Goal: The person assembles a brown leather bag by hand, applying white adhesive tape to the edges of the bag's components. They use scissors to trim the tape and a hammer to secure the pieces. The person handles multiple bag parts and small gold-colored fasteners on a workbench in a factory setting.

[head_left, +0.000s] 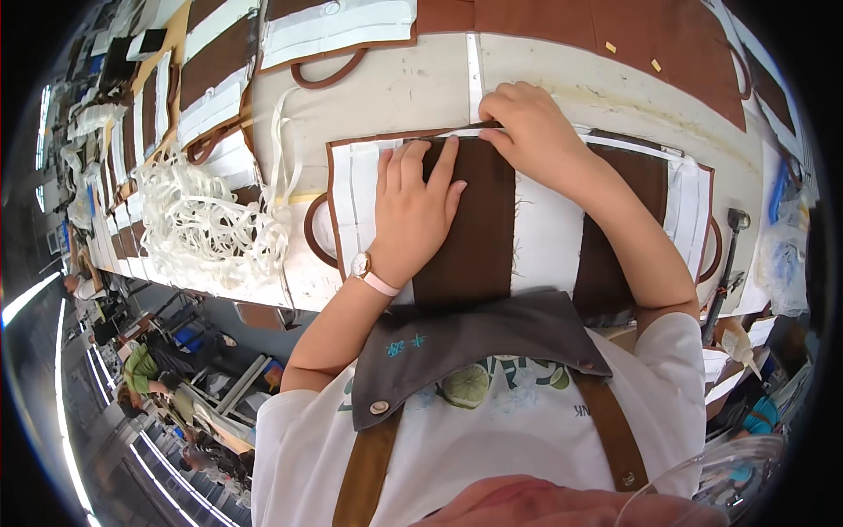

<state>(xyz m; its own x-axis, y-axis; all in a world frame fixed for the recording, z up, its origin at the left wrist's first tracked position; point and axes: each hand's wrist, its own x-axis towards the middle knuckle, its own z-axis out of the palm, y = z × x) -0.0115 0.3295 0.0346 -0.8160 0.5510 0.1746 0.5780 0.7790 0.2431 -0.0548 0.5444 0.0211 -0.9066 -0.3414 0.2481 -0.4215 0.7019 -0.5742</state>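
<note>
A dark brown and white striped fabric panel [465,224] lies flat on the table in front of me, with a reddish-brown edge and a brown loop handle at each side. My left hand [411,204] rests on its far left part, fingers stretched toward the far edge and the index fingertip pressing there. At the middle of that edge my right hand [529,132] is closed, thumb and fingers pinching the panel's border. A thin white strip shows along the border between both hands. What sits under the right fingers is partly hidden.
A tangled heap of white tape [211,220] lies left of the panel. More striped panels [338,31] with handles are at the far left, and a reddish-brown sheet [606,53] spreads at the far right. A hammer [733,233] lies right. Other people work at the lower left.
</note>
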